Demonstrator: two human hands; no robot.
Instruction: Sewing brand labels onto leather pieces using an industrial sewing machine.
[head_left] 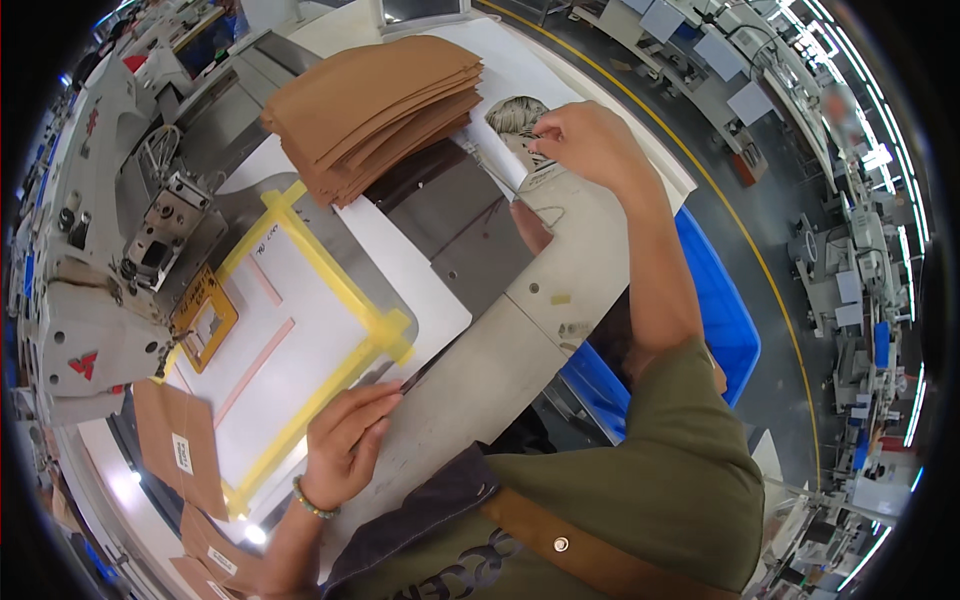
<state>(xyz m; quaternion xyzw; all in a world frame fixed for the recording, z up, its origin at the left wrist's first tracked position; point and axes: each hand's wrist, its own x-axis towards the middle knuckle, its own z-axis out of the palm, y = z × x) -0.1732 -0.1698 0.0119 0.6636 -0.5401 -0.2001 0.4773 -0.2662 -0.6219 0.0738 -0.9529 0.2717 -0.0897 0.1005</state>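
Observation:
My right hand point(590, 143) is closed in a pinch at the far right of the work table, above a small bunch of thin pale and dark pieces point(515, 112). What its fingertips hold is too small to make out. Over the near edge of a white template sheet point(300, 350) bordered with yellow tape, my left hand point(350, 440) has its fingers extended and the thumb apart, and I see nothing held in it. The sewing machine head point(165, 235) stands left of the sheet, with a yellow frame-shaped clamp point(205, 318) beneath it.
A tall stack of brown cut pieces point(375, 110) lies at the back of the table. Brown pieces with white labels point(180, 450) hang at the left front. A blue bin point(715, 310) stands to the right, below table height. Other machine tables point(700, 60) line the aisle beyond.

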